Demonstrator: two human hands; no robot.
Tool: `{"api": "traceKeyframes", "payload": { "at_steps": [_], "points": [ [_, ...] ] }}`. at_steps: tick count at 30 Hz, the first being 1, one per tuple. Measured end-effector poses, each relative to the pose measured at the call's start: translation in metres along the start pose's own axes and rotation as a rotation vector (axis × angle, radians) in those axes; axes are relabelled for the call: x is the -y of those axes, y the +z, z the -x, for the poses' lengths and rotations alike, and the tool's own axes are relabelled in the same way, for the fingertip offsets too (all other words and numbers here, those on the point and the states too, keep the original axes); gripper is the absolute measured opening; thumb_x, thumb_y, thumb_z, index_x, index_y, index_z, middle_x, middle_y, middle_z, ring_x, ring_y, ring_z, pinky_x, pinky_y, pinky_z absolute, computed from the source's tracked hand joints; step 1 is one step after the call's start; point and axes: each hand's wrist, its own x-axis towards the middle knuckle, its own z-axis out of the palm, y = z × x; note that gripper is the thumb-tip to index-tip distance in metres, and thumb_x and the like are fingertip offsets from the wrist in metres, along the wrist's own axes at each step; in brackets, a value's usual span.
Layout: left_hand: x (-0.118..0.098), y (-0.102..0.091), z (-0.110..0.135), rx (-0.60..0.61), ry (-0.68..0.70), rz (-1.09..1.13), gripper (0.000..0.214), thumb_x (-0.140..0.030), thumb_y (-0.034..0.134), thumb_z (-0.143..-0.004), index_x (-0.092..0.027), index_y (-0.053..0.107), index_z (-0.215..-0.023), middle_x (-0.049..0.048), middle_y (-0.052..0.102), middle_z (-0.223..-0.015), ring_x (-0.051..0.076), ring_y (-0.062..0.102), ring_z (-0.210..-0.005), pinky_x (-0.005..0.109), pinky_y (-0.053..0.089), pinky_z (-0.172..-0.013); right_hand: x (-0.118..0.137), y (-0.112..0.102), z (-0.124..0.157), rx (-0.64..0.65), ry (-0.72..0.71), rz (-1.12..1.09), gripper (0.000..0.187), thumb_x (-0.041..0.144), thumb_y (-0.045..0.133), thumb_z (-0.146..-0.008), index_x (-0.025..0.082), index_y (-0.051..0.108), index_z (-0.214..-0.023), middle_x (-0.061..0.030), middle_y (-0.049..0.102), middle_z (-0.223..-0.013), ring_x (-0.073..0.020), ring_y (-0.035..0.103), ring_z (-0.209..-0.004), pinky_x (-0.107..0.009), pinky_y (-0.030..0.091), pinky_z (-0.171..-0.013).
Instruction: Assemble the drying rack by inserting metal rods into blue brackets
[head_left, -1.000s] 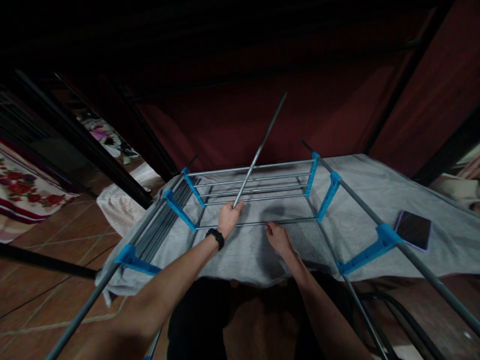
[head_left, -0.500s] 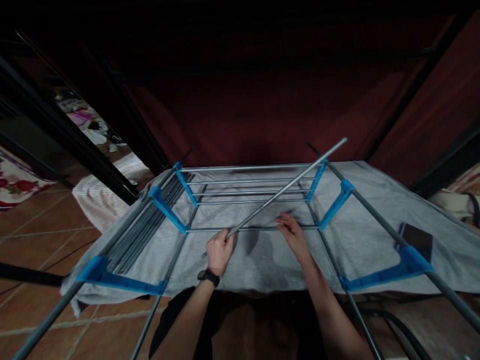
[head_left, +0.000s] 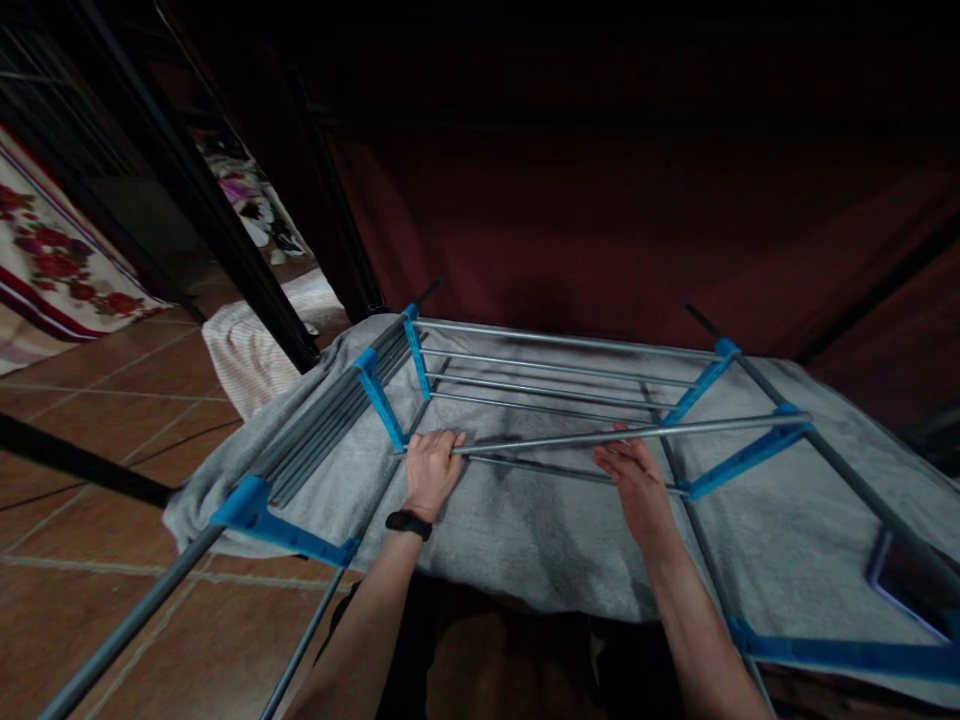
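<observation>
A grey metal rack frame with blue plastic brackets [head_left: 381,402] lies flat on a grey towel [head_left: 540,530]. My left hand [head_left: 429,470] is closed round the near end of a loose grey metal rod [head_left: 622,434], which lies almost level across the frame toward the right bracket [head_left: 750,452]. My right hand [head_left: 637,480] sits under that rod with its fingers stretched out, touching the rod and the frame's front bar. A black watch band [head_left: 409,523] is on my left wrist.
A bundle of spare grey rods [head_left: 330,420] lies along the frame's left side. A dark phone [head_left: 911,580] rests on the towel at the right. A white cloth [head_left: 247,350] and black posts [head_left: 225,220] stand to the left on a tiled floor; a dark red drape hangs behind.
The rod swung down from pointing up and away to lying nearly level across the frame. My left hand kept its grip; my right hand moved right along the bar. The view shifted right.
</observation>
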Motion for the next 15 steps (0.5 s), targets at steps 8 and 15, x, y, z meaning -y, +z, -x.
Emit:
{"api": "traceKeyframes", "payload": {
  "at_steps": [8,15],
  "points": [
    [0.024,-0.005,-0.003,0.099,-0.089,-0.112,0.030,-0.026,0.038,-0.101,-0.017,0.066,-0.093,0.0098,0.068,-0.093,0.028,0.061,-0.094,0.042,0.036,-0.085,0.018,0.012,-0.019,0.186,0.147,-0.199,0.036,0.030,0.071,-0.071,0.023,0.073,-0.107,-0.0075,0.075,-0.111,-0.0205,0.070,-0.103,-0.037,0.054,-0.094],
    [0.005,-0.013,0.004,0.239,-0.046,-0.150,0.031,-0.007,0.041,-0.092,-0.016,0.067,-0.105,0.0122,0.066,-0.100,0.028,0.059,-0.097,0.042,0.040,-0.085,-0.025,-0.012,-0.023,-0.048,0.385,-0.207,0.005,0.028,0.068,-0.077,0.023,0.068,-0.078,-0.0026,0.075,-0.084,-0.0182,0.072,-0.086,-0.034,0.062,-0.081]
  ]
}}
